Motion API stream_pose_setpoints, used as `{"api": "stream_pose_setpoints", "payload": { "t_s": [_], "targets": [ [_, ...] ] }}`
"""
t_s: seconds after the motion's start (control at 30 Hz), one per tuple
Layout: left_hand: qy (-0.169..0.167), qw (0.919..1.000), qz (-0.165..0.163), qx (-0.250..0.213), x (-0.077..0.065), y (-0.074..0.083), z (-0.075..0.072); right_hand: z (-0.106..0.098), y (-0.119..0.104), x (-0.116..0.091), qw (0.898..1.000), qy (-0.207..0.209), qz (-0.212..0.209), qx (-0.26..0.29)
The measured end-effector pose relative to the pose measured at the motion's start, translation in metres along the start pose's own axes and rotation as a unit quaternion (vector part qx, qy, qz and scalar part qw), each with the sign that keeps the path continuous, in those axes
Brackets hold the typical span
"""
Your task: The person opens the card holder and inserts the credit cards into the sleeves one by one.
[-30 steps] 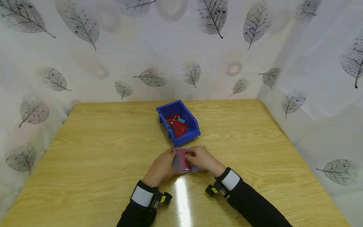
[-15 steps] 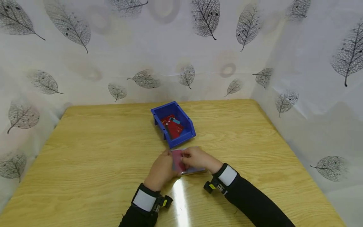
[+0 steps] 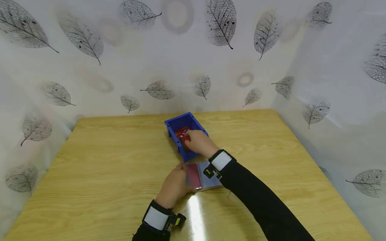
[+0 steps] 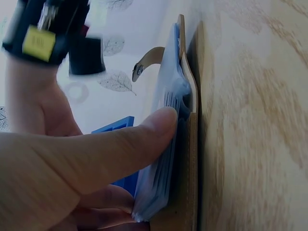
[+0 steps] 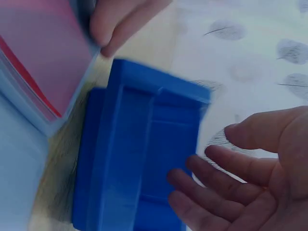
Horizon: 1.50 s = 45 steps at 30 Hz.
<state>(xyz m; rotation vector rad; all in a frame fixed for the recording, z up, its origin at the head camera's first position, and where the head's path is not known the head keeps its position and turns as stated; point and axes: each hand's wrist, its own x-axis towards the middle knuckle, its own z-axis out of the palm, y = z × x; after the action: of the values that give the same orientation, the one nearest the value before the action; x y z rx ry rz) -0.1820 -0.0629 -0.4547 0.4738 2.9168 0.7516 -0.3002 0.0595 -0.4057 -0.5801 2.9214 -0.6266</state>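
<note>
Leaf-print sheeting (image 3: 181,57) for a backdrop, wood-grain bench (image 3: 120,147) below, blue open-front bin (image 3: 190,155) sitting on that. Just in front of it lies a clear-sleeved card holder (image 3: 208,179), spread open, red card (image 3: 193,175) showing on its left side. Left hand (image 3: 175,182)'s got the sleeve pages (image 4: 156,185) pinched between thumb and fingers. Right hand (image 3: 201,142) is over the bin, fingers spread, holding nothing. Looks like the grab-a-card step to me; next move probably calls for pinching one of the red cards (image 3: 181,131) inside.

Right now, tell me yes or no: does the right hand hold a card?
No, the right wrist view shows the right hand with its fingers spread loosely and nothing in their grasp.
</note>
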Motion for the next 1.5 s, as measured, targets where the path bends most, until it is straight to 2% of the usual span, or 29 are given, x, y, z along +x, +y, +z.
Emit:
{"api": "stream_pose_setpoints", "payload": {
  "t_s": [0.13, 0.33, 0.4, 0.6, 0.7, 0.87, 1.07, 1.23, 1.5],
  "targets": [
    [-0.005, 0.9999, -0.001, -0.011, -0.001, 0.003, 0.004, 0.014, 0.002, 0.012, 0.997, -0.012, 0.028, -0.069],
    [-0.01, 0.9999, -0.007, -0.011, -0.002, 0.007, 0.008, 0.034, 0.009, 0.015, 0.986, 0.017, 0.085, -0.14],
    [-0.007, 0.9999, -0.005, -0.01, -0.002, 0.007, 0.009, 0.038, 0.011, 0.014, 0.985, 0.032, 0.089, -0.143],
    [0.007, 1.0, 0.002, 0.003, -0.003, 0.006, 0.011, 0.044, 0.014, 0.013, 0.985, 0.06, 0.066, -0.148],
    [0.008, 0.9999, 0.002, 0.01, -0.003, 0.005, 0.011, 0.045, 0.016, 0.016, 0.987, 0.052, 0.074, -0.133],
    [0.008, 0.9999, 0.002, 0.013, -0.003, 0.005, 0.011, 0.045, 0.023, 0.021, 0.992, 0.029, 0.098, -0.07],
    [0.014, 0.9998, 0.008, 0.014, -0.003, 0.004, 0.012, 0.041, 0.026, 0.021, 0.994, 0.027, 0.106, -0.02],
    [0.013, 0.9997, 0.009, 0.019, -0.003, 0.004, 0.01, 0.031, 0.022, 0.015, 0.994, 0.041, 0.099, 0.003],
    [0.009, 0.9998, 0.009, 0.015, -0.003, 0.0, 0.003, 0.013, 0.021, 0.0, 0.993, 0.101, 0.047, 0.047]
  ]
}}
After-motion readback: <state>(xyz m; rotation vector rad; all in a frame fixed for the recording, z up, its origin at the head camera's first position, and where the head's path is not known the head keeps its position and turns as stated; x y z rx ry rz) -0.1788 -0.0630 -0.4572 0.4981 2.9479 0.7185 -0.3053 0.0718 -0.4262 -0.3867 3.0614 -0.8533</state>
